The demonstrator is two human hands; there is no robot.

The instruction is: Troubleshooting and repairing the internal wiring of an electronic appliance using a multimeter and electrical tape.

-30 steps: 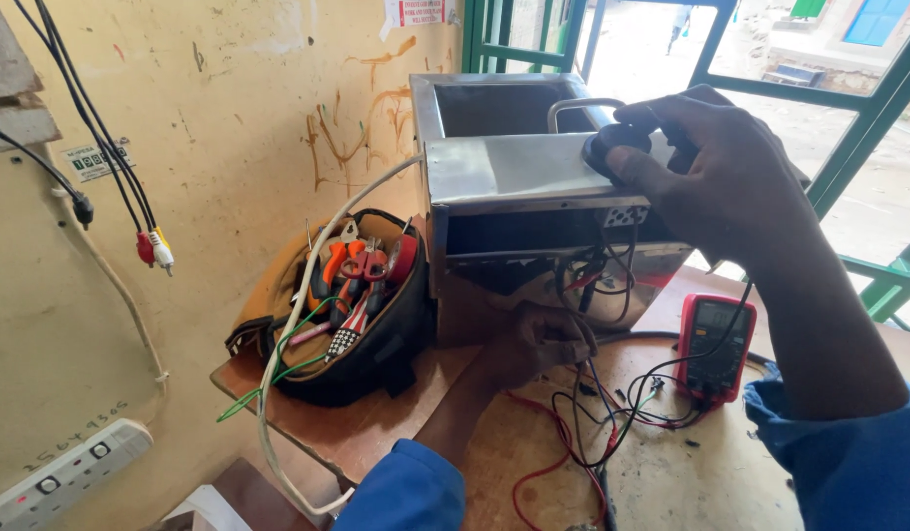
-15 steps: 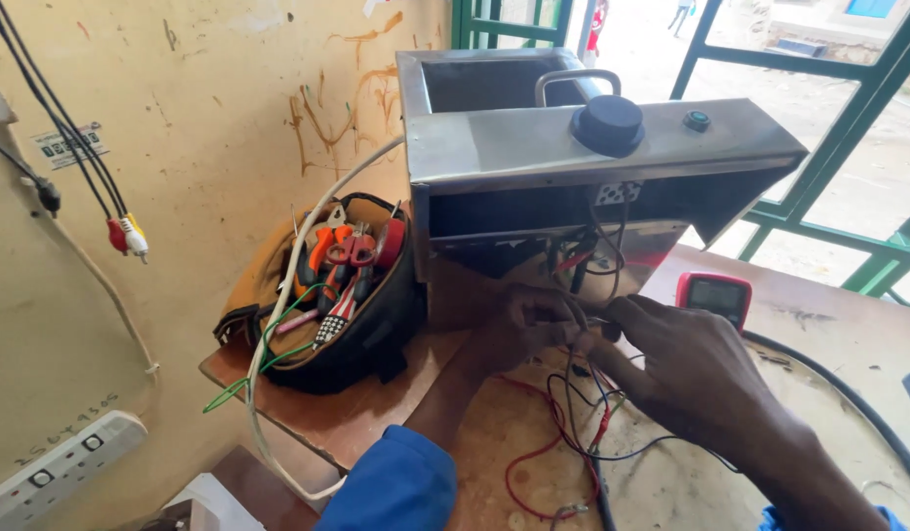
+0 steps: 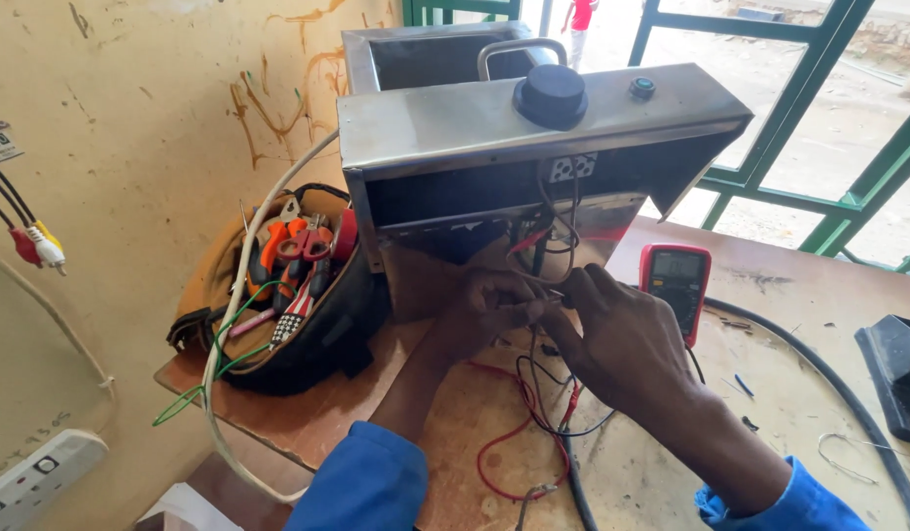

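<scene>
A stainless steel appliance box (image 3: 445, 123) with a black knob (image 3: 550, 95) stands on the wooden table (image 3: 770, 295), its underside open and wires hanging out. My left hand (image 3: 486, 310) and my right hand (image 3: 612, 339) meet just below that opening, fingers pinched on thin wires (image 3: 551, 285) coming from the box. Red and black leads (image 3: 519, 433) trail over the table beneath my wrists. Both sleeves are blue.
A red multimeter (image 3: 676, 280) lies right of my hands. A black tool bag (image 3: 298, 305) with pliers and screwdrivers sits to the left against the wall. A thick black cable (image 3: 819, 379) curves across the table; a white power strip (image 3: 37, 477) lies at bottom left.
My right hand left the black knob on top of the box, came down, and joined the left hand at the wires below the opening. The camera has moved closer.
</scene>
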